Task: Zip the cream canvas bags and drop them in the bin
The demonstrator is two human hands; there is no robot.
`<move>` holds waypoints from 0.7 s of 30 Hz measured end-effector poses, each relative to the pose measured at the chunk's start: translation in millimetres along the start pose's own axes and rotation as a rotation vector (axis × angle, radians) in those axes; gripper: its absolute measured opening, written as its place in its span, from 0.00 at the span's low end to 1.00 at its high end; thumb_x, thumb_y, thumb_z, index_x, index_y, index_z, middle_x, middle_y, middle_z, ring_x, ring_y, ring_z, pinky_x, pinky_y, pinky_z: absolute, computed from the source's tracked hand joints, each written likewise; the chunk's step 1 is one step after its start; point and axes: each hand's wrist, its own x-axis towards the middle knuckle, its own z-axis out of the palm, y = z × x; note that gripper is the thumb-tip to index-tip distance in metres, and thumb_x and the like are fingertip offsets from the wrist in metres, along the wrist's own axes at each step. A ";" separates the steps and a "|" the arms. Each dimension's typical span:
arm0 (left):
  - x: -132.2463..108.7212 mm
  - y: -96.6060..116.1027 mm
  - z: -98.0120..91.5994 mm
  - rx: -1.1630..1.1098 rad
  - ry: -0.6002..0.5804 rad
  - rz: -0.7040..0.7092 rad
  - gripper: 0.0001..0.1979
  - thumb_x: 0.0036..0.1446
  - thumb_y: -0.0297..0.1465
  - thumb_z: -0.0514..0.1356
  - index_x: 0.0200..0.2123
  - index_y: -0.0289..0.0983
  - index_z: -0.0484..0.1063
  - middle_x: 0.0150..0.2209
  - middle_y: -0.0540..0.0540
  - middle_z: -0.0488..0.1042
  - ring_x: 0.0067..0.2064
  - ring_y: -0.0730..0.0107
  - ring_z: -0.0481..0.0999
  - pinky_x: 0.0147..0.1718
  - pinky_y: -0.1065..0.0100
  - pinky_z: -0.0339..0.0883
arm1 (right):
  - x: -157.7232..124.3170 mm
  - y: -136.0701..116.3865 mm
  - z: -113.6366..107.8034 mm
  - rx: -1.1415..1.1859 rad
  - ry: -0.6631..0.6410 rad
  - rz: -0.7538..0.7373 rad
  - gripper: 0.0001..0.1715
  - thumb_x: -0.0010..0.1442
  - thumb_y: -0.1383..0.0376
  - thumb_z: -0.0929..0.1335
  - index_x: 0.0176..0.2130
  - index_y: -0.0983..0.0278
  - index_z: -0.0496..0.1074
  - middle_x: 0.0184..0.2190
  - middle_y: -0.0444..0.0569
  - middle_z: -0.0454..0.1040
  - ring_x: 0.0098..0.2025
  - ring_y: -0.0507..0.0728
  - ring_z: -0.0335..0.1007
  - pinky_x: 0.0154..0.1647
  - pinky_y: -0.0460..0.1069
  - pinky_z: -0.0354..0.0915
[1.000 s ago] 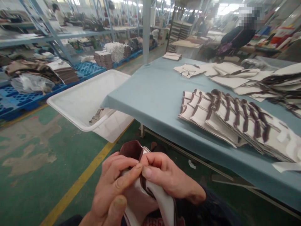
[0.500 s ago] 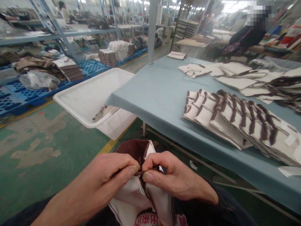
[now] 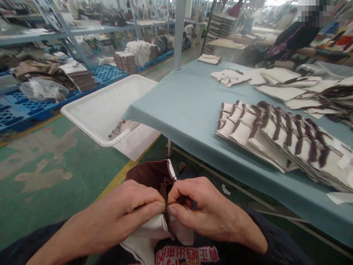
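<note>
A sewn cloth piece (image 3: 146,235), off-white with a dark maroon side, hangs between my hands above my lap. My left hand (image 3: 135,209) is closed, with thumb and forefinger pinching its brown edging. My right hand (image 3: 198,209) is closed in a pinch on the same edging, its fingertips almost meeting the left ones. The exact spot they grip is mostly hidden by the fingers. The maroon side (image 3: 149,175) stands up behind the hands. Under the cloth, red-and-white lettering (image 3: 190,254) shows on my dark clothing.
On the blue-covered table (image 3: 176,106) to the right lies an overlapping row of similar cloth pieces (image 3: 270,136), with more loose pieces (image 3: 286,84) behind. A white plastic tub (image 3: 91,110) stands at the table's left end. Beyond are blue pallets (image 3: 104,75); a person (image 3: 295,36) is at back right.
Both hands keep pinching the edging, fingertips slightly closer together. The maroon side has shifted a little left, and the cloth below has moved so more of the lettering shows.
</note>
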 end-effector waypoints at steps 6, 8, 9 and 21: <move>9.5 0.4 -12.1 -0.162 -0.128 0.010 0.14 0.71 0.33 0.58 0.30 0.38 0.72 0.25 0.57 0.65 0.26 0.77 0.65 0.26 0.74 0.55 | -1.5 -6.1 -2.2 -0.123 0.028 -0.133 0.06 0.67 0.71 0.70 0.35 0.64 0.75 0.26 0.39 0.72 0.26 0.48 0.63 0.29 0.44 0.56; 10.4 4.2 -12.0 -0.098 -0.078 0.062 0.13 0.68 0.29 0.59 0.28 0.38 0.68 0.24 0.58 0.62 0.25 0.78 0.63 0.25 0.73 0.53 | -1.5 -11.1 -5.0 -0.112 0.023 -0.150 0.07 0.68 0.71 0.70 0.36 0.64 0.75 0.27 0.39 0.73 0.26 0.48 0.62 0.29 0.44 0.57; 10.2 5.7 -10.6 -0.043 -0.030 0.098 0.14 0.67 0.27 0.58 0.26 0.38 0.65 0.23 0.59 0.61 0.24 0.79 0.61 0.25 0.72 0.51 | -1.5 -13.3 -6.5 -0.110 0.020 -0.168 0.07 0.69 0.71 0.69 0.36 0.64 0.76 0.27 0.39 0.73 0.26 0.48 0.63 0.29 0.44 0.57; 9.6 1.8 38.2 0.154 0.297 0.135 0.14 0.60 0.23 0.49 0.24 0.40 0.53 0.18 0.58 0.58 0.20 0.77 0.56 0.20 0.70 0.48 | 15.3 30.8 10.2 -0.596 0.406 -0.432 0.35 0.82 0.59 0.55 0.22 0.61 0.63 0.17 0.42 0.66 0.20 0.50 0.55 0.26 0.51 0.50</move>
